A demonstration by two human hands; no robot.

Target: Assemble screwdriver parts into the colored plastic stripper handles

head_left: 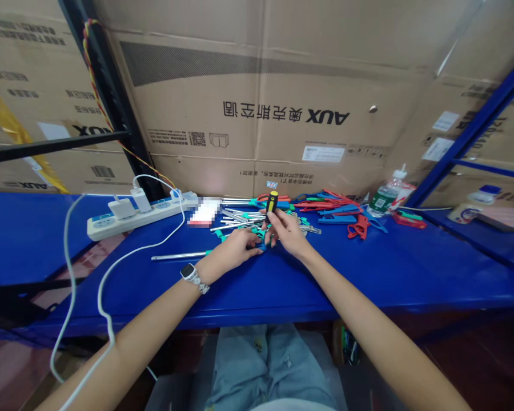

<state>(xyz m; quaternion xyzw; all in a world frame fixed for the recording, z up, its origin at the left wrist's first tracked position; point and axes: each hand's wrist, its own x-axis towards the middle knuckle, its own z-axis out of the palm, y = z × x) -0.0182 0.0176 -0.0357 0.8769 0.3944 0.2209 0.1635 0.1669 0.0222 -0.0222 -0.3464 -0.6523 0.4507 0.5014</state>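
"What's around the hands?"

"Taking them as the clock's centre, a big cardboard box (223, 68) stands at twelve, behind the blue table (368, 268). The power strip (107, 226) lies just past nine; a bottle (381, 198) stands between two and three."

"And the fingers?"

"On the left hand (237, 248) they're curled nearly together, pinching something small. The right hand (286, 231) has thumb and fingers closed around a black-and-yellow screwdriver (273, 200), handle up towards twelve."

"That small thing?"

"A blue-green piece (263, 247), dead centre, between both hands."
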